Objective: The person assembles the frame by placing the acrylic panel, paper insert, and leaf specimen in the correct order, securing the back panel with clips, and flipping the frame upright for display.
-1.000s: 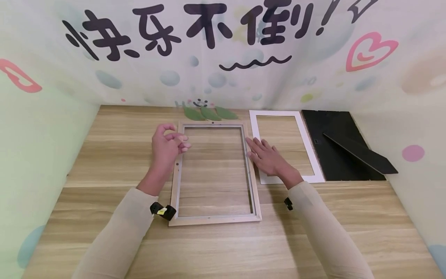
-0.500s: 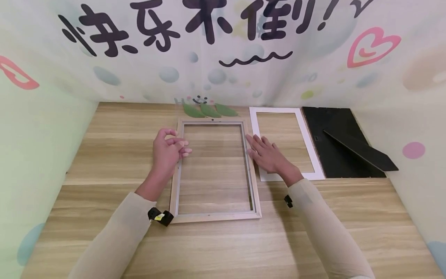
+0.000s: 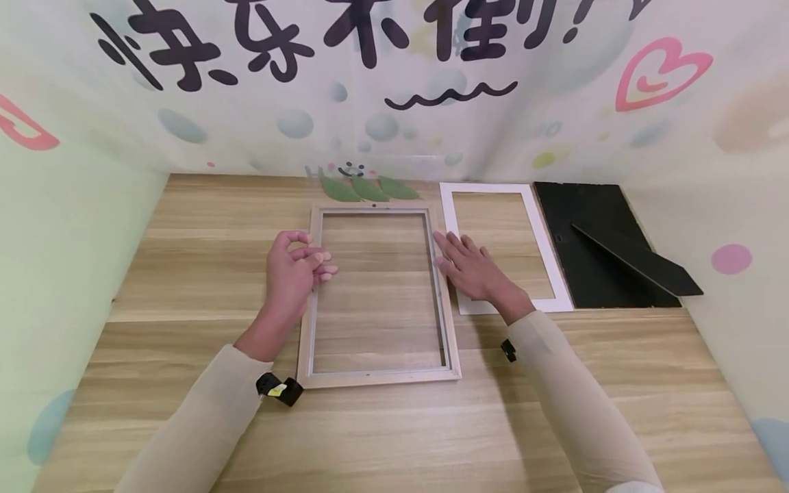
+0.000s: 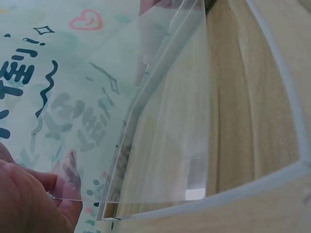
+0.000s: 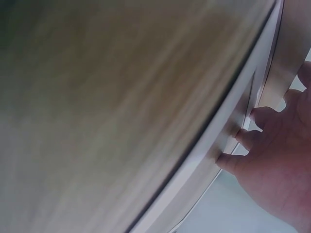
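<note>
A clear, see-through sheet (image 4: 170, 141) shows in the left wrist view, its corner and straight edges over the light wooden picture frame (image 3: 382, 381). My left hand (image 3: 291, 274) pinches the sheet near one edge between thumb and fingers, above the frame's left side. In the head view the sheet is almost invisible. The frame lies flat, its inner rim pale and the table's grain visible through the opening. My right hand (image 3: 473, 270) rests with extended fingers against the frame's right side; in the right wrist view, its fingertips (image 5: 226, 161) touch the wood.
Right of the frame lies a white mat border (image 3: 559, 303), partly under my right hand. Beside it is a black backing board (image 3: 607, 205) with its stand leg (image 3: 641, 260) raised. Green leaves (image 3: 370, 188) lie behind the frame, near the printed wall cloth (image 3: 259, 137).
My left hand has come slightly nearer to me along the frame's left side, still pinching the clear sheet. The right hand stays at the frame's right side. The head view has tilted down slightly.
</note>
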A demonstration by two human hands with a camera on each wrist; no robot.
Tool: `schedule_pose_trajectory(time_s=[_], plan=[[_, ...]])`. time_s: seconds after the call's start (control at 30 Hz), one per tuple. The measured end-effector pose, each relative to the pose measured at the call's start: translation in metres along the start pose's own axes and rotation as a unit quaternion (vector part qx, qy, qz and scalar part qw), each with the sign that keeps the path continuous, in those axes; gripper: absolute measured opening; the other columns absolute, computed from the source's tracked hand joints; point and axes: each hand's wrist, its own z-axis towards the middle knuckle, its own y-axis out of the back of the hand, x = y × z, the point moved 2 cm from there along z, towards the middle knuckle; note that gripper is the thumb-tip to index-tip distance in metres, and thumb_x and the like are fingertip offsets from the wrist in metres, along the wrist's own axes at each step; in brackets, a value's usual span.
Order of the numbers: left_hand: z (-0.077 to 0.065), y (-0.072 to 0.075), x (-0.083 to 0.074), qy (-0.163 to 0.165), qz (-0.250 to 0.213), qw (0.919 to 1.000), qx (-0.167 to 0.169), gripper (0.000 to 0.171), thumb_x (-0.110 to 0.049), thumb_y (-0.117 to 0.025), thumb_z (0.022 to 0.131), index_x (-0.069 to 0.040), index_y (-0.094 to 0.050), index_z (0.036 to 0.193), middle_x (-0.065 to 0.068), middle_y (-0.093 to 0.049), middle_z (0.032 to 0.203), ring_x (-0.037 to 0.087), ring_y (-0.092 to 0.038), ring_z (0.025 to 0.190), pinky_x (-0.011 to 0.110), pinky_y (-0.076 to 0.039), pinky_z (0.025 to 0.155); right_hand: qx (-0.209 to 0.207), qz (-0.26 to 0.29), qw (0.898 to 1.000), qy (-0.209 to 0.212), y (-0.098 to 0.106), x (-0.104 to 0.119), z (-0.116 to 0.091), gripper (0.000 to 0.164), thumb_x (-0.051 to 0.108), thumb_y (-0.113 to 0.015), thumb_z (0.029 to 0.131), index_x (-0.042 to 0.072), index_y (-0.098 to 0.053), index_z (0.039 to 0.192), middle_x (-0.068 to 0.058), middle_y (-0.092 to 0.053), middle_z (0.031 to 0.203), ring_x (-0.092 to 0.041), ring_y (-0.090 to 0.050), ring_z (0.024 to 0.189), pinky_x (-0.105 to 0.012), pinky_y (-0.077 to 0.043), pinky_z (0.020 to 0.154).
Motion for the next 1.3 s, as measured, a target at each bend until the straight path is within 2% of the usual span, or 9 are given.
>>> schedule_pose_trajectory(time_s=[0.2, 0.33, 0.47, 0.67, 0.9, 1.1, 1.3], plan=[[-0.004, 0.002, 0.003, -0.004, 0.015, 0.9999, -0.001, 0.028, 0.005, -0.053, 0.096, -0.002, -0.041, 0.119, 0.012, -0.063, 0.091, 0.017, -0.068, 0.062, 0.024, -0.057, 0.06, 0.002, -0.004, 1.0, 0.002, 0.001, 0.001, 0.001, 0.059, 0.047, -0.019, 0.105, 0.025, -0.002, 0.158, -0.012, -0.005, 0.163, -0.038, 0.0, 0.149, -0.065, -0.005, 0.114], [-0.006, 0.002, 0.004, -0.008, -0.002, 1.0, 0.003, 0.025, 0.007, -0.053, 0.095, -0.005, -0.042, 0.113, 0.016, -0.063, 0.093, 0.017, -0.067, 0.061, 0.023, -0.056, 0.058, 0.004, -0.007, 1.0, 0.001, 0.003, 0.002, 0.001, 0.059, 0.047, -0.019, 0.106, 0.025, -0.001, 0.158, -0.012, -0.004, 0.163, -0.038, 0.0, 0.149, -0.065, -0.005, 0.114], [-0.007, 0.002, 0.004, -0.012, -0.003, 0.9999, 0.008, 0.027, 0.008, -0.052, 0.095, -0.002, -0.041, 0.117, 0.019, -0.063, 0.095, 0.017, -0.067, 0.061, 0.022, -0.055, 0.057, 0.001, -0.007, 1.0, 0.002, 0.007, 0.002, 0.001, 0.059, 0.047, -0.019, 0.106, 0.026, -0.001, 0.158, -0.012, -0.005, 0.163, -0.038, 0.0, 0.149, -0.065, -0.005, 0.114], [-0.009, 0.002, 0.008, -0.008, 0.014, 0.9998, 0.012, 0.03, 0.009, -0.052, 0.094, 0.0, -0.039, 0.12, 0.014, -0.062, 0.091, 0.018, -0.065, 0.061, 0.022, -0.054, 0.057, 0.001, -0.01, 1.0, 0.002, 0.004, 0.0, 0.002, 0.059, 0.048, -0.019, 0.105, 0.027, -0.001, 0.158, -0.012, -0.005, 0.163, -0.037, 0.0, 0.149, -0.065, -0.004, 0.114], [-0.01, 0.004, 0.015, -0.004, 0.008, 0.9999, 0.012, 0.028, 0.01, -0.052, 0.093, 0.0, -0.039, 0.117, 0.014, -0.062, 0.091, 0.017, -0.063, 0.06, 0.022, -0.052, 0.054, -0.006, -0.008, 1.0, -0.001, 0.002, 0.001, -0.001, 0.059, 0.048, -0.02, 0.105, 0.027, -0.003, 0.158, -0.012, -0.007, 0.163, -0.037, -0.002, 0.149, -0.065, -0.005, 0.114], [-0.013, 0.007, 0.021, 0.006, -0.01, 0.9999, 0.012, 0.029, 0.01, -0.051, 0.094, 0.0, -0.038, 0.118, 0.011, -0.063, 0.087, 0.019, -0.065, 0.062, 0.023, -0.055, 0.056, -0.005, -0.012, 1.0, 0.0, 0.001, 0.002, -0.003, 0.06, 0.049, -0.019, 0.105, 0.026, -0.004, 0.158, -0.012, -0.007, 0.163, -0.038, -0.003, 0.149, -0.065, -0.005, 0.114], [-0.015, 0.009, 0.022, -0.005, -0.012, 0.9998, 0.012, 0.026, 0.009, -0.051, 0.094, -0.002, -0.04, 0.115, 0.008, -0.064, 0.083, 0.018, -0.068, 0.061, 0.024, -0.057, 0.057, -0.009, -0.011, 1.0, -0.001, 0.001, 0.004, -0.005, 0.059, 0.048, -0.02, 0.105, 0.026, -0.006, 0.158, -0.012, -0.009, 0.163, -0.038, -0.004, 0.149, -0.065, -0.007, 0.114]])
